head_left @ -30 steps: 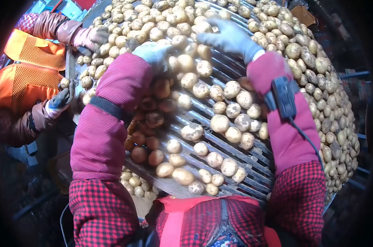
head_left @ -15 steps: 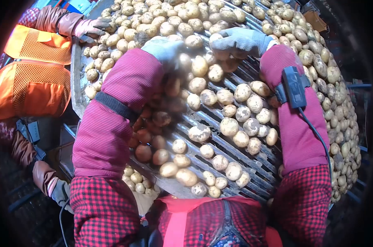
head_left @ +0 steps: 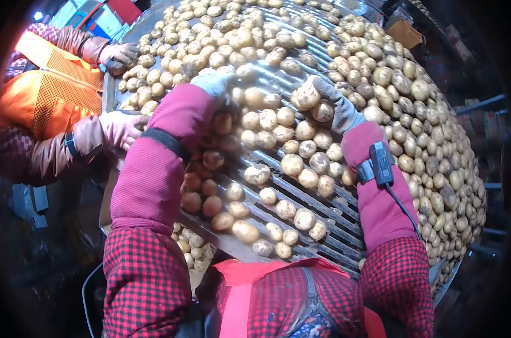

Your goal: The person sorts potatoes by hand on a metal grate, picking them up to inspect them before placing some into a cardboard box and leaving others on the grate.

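Potatoes (head_left: 382, 76) crowd the roller bed (head_left: 345, 239), barest near right; a co-worker's hand (head_left: 120, 127) sits at its left edge.

I read tan potatoes (head_left: 292, 164), grey-gloved left hand (head_left: 213, 83) and right hand (head_left: 337, 110), magenta ribbed oversleeves (head_left: 148, 180), red-black checked shirt (head_left: 145, 281), co-worker's orange mesh vest (head_left: 58, 96).

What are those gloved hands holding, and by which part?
The right hand cups a potato around its side, in the palm. The left hand lies among potatoes; whether it grips one cannot be told.

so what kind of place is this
Probably a potato sorting line: potatoes spread over a slatted roller table, gloved left hand and right hand among them, a co-worker in an orange vest alongside.
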`<state>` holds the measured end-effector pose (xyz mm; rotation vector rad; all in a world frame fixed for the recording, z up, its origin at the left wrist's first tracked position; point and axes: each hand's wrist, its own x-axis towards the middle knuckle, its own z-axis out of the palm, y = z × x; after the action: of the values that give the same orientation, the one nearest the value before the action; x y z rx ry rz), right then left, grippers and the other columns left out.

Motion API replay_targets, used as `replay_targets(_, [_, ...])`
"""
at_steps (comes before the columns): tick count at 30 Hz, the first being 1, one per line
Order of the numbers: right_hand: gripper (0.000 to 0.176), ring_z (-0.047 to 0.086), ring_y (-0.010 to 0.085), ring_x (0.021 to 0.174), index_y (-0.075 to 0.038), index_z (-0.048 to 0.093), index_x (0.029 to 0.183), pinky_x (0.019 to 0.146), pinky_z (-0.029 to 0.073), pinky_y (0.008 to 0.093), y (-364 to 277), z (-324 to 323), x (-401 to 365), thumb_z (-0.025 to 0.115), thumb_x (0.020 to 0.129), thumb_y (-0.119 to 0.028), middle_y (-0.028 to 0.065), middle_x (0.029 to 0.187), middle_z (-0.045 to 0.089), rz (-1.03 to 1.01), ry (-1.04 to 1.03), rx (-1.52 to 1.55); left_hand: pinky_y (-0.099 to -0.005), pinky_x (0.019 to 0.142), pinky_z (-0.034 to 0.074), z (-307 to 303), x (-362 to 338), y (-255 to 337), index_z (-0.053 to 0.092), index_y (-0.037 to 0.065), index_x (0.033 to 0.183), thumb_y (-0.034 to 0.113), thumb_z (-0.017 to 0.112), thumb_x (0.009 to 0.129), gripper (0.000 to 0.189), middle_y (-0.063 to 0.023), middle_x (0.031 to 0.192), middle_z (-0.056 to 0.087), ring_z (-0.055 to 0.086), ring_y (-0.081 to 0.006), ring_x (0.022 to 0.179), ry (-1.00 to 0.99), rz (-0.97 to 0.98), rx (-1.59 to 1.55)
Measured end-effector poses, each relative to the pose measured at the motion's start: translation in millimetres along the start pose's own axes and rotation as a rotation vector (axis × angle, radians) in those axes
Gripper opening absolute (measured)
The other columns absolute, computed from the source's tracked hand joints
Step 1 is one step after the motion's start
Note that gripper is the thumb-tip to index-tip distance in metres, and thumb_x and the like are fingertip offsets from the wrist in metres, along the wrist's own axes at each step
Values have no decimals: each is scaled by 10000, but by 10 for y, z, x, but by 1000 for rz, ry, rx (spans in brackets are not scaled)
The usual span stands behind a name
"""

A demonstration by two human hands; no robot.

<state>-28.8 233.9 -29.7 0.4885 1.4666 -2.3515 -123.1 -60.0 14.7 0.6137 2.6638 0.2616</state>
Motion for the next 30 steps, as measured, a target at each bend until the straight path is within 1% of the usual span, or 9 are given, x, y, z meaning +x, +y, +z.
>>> replay_targets(4, [672,696,276,958,-67,610,1233,839,604,375,-2,-18,-436,757,828,-583,165,1134,686,-149,-157,41,-435,1044,493,193,16,-238,654,230,1329,293,840,695,663,-267,1276,521,587,-378,1219,-12,38,-387])
replay_targets(7, [443,687,316,931,-80,608,1197,716,622,400,36,160,-746,582,1005,-477,193,1194,652,-281,-364,307,-378,1011,502,343,-382,-227,639,184,1372,259,768,805,586,-150,1304,579,604,-264,1186,119,190,-900])
replay_targets(12, [522,696,296,963,-44,592,1220,754,611,424,350,510,-1225,609,983,-509,182,1197,671,-161,-304,241,-291,850,520,618,-1395,291,488,96,1499,273,727,894,674,-63,1216,628,622,-146,1002,123,349,-1564])
replay_targets(14, [585,690,272,1030,-43,576,1301,834,596,406,688,670,-1106,594,987,-536,170,1198,680,-272,-355,299,-291,651,482,768,-1759,364,415,93,1542,304,697,926,710,-26,905,622,580,-115,698,-46,375,-1849])
replay_targets(18, [647,679,261,1078,-38,559,1357,888,573,402,1131,1122,-1220,604,975,-558,155,1193,689,-250,-489,349,-301,650,521,1177,-2331,204,374,132,1560,282,671,935,708,-99,1162,617,591,-130,804,128,297,-2028])
replay_targets(23, [698,668,262,1104,-30,545,1385,910,548,412,1340,1759,-1486,636,952,-570,140,1185,697,209,-671,244,-425,959,535,1562,-2989,-106,353,57,1557,214,695,920,740,-147,1307,582,592,-266,1175,501,268,-2090])
replay_targets(24, [709,665,262,1109,-28,542,1390,914,542,414,1396,1886,-1496,642,947,-573,137,1183,698,282,-706,220,-318,679,603,1557,-3150,-69,328,78,1574,177,673,940,728,-142,1268,627,644,-116,754,645,111,-2167])
replay_targets(26, [669,670,234,1032,-52,608,1307,860,543,362,1612,2155,-1519,656,927,-600,108,1073,704,270,-651,94,-268,556,537,1702,-3459,-253,333,85,1570,147,668,946,711,-131,1183,664,607,-104,649,744,40,-2077])
replay_targets(30, [457,594,142,835,-95,659,1079,738,474,285,2049,2658,-1580,651,941,-530,29,904,651,313,-623,-111,-230,562,494,1958,-3929,-595,362,89,1561,129,650,967,661,-100,1125,671,582,-89,699,942,-94,-1952])
